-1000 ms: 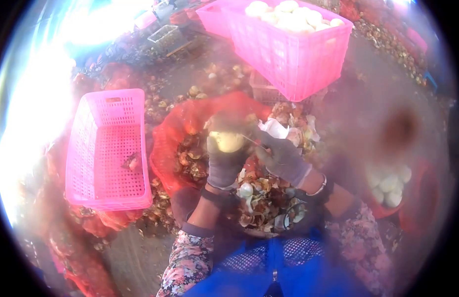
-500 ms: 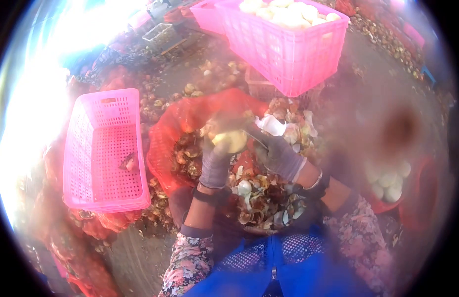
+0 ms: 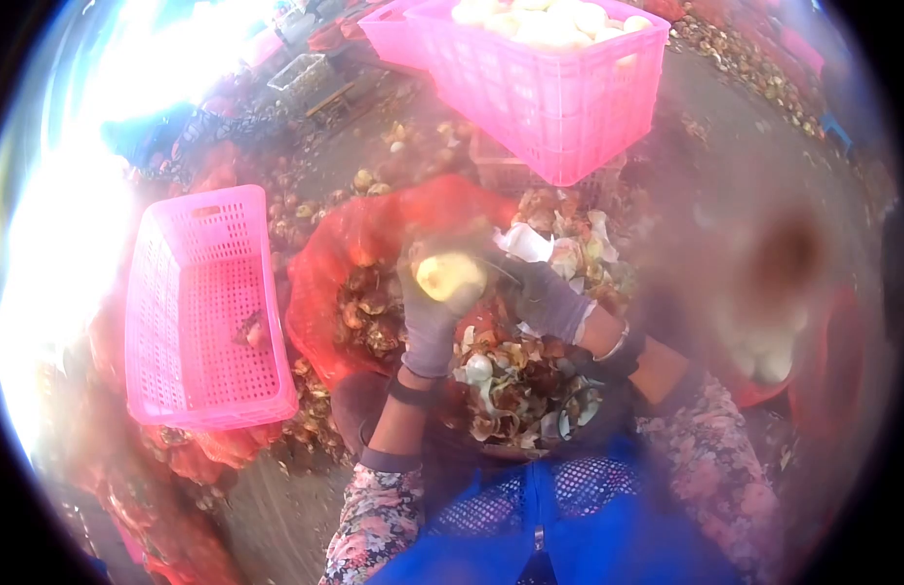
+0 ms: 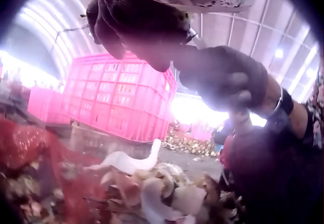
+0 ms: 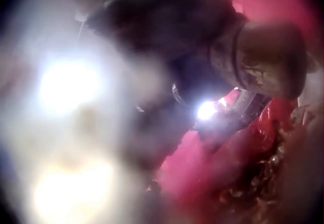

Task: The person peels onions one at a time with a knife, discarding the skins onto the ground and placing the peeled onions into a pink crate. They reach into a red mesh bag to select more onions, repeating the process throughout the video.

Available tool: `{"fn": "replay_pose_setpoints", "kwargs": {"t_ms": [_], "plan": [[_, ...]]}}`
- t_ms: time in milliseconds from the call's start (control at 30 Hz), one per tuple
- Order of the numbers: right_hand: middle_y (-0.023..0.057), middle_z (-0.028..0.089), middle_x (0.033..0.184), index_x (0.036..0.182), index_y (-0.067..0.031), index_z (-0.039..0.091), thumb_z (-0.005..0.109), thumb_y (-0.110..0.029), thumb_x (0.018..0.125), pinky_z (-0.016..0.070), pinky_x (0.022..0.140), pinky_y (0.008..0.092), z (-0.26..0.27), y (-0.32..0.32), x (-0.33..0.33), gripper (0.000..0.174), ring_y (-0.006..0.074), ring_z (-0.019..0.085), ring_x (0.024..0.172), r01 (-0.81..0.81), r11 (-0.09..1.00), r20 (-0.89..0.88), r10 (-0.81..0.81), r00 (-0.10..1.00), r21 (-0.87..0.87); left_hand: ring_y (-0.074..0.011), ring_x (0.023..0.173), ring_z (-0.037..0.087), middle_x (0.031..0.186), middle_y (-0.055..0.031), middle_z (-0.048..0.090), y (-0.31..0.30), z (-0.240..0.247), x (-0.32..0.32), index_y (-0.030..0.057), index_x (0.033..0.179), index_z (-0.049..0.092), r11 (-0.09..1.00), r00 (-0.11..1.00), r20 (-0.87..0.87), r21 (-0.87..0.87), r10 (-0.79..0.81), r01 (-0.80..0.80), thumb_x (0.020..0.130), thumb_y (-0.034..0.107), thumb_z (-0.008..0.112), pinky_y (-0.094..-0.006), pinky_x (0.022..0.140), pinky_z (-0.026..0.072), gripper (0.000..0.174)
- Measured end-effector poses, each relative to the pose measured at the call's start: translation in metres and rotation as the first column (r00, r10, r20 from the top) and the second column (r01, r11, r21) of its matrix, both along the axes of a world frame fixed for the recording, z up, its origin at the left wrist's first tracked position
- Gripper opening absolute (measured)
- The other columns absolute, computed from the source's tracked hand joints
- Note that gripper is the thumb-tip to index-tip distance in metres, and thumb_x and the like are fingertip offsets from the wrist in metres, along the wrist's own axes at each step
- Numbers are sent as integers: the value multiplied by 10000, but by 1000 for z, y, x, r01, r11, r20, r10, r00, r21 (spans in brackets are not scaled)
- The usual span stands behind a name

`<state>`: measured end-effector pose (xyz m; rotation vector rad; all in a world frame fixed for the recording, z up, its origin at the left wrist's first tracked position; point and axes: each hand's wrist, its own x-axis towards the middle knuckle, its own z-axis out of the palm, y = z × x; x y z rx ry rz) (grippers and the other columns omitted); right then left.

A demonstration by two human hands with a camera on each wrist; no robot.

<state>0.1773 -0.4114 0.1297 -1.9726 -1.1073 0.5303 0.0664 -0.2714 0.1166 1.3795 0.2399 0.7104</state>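
Note:
In the head view my gloved left hand (image 3: 431,327) grips a pale yellow onion (image 3: 450,276), its smooth cut face turned up toward the camera. My gloved right hand (image 3: 554,300) is close beside the onion and holds a knife; the thin blade (image 3: 498,266) points at the onion's right side. The right wrist view has the knife's thick wooden handle (image 5: 273,59) sticking out of the dark glove. From the left wrist view, both gloved hands meet above the peelings, with the onion mostly hidden. Below the hands lies a heap of onion skins (image 3: 520,390).
A red mesh sack (image 3: 325,283) holding brown onions lies open ahead. To the left stands a pink crate (image 3: 213,302) with a scrap inside. Another pink crate (image 3: 559,112), heaped with peeled onions, is at the back. At right, a red basin (image 3: 754,390) contains white onions.
The onion has turned in my left hand, so more of its pale face shows. My right hand with the knife stays close to it. The head view has shifted slightly.

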Motion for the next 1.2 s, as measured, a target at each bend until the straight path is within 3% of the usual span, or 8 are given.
{"fn": "replay_pose_setpoints", "kwargs": {"t_ms": [133,367,467,600,767,933,1033,1200], "plan": [[117,651,867,1502,-170,384,552,-46,900,477,553,341,-15,-2,3,637,208,559,561,-66,990,317,23,948,124,-215,1142,540,1301,-118,470,3,1,0,49,1446,311,984,992,106,156,69,-85,744,194,798,-355,936,517,866],[114,650,893,1535,-252,260,547,-64,877,486,502,374,-20,-2,9,742,253,623,580,-23,1000,631,15,776,5,-212,1073,587,1216,-111,543,-4,22,-9,45,1369,387,851,939,164,-397,-303,344,793,257,741,-354,918,527,709],[115,657,913,1499,-266,305,544,-84,889,500,510,385,-27,3,13,680,273,662,627,72,975,636,79,767,-208,-217,1072,605,1171,-92,582,-15,14,-3,50,1338,416,916,989,51,374,140,-149,744,364,792,-362,915,532,770],[110,660,907,1444,-273,382,558,-108,893,508,522,386,-34,10,16,602,278,662,620,114,993,584,-87,807,-10,-227,1012,623,1137,-104,581,-20,26,-8,48,1351,402,974,981,108,-145,-158,173,804,281,720,-378,860,551,675],[105,665,929,1353,-251,502,575,-127,899,525,576,393,-36,14,36,476,291,675,684,34,981,649,-151,746,190,-198,957,639,1123,-78,639,-25,29,-6,48,1243,555,774,963,104,-576,-249,262,886,659,432,-321,784,536,718],[148,611,1232,1423,-206,463,571,-82,882,552,724,373,-19,21,25,565,250,677,870,-324,867,452,132,882,379,-242,993,643,1156,-129,630,-2,20,-4,9,1292,524,787,896,195,-430,-399,444,793,641,591,-357,802,563,808],[133,540,1371,1480,-173,408,564,-50,879,539,845,340,-2,7,21,632,196,641,995,-323,780,-205,491,846,535,-267,1018,642,1165,-161,619,-1,25,-8,-24,1298,503,774,872,210,-402,-442,489,739,620,651,-389,810,581,865],[100,568,1330,1494,-160,403,575,-57,896,493,931,300,78,-20,15,631,160,591,1078,-338,939,-490,262,832,-71,-268,991,638,1158,-157,613,-4,27,-15,-22,1293,494,790,899,157,-431,-410,435,733,687,628,-394,803,567,914]]}}
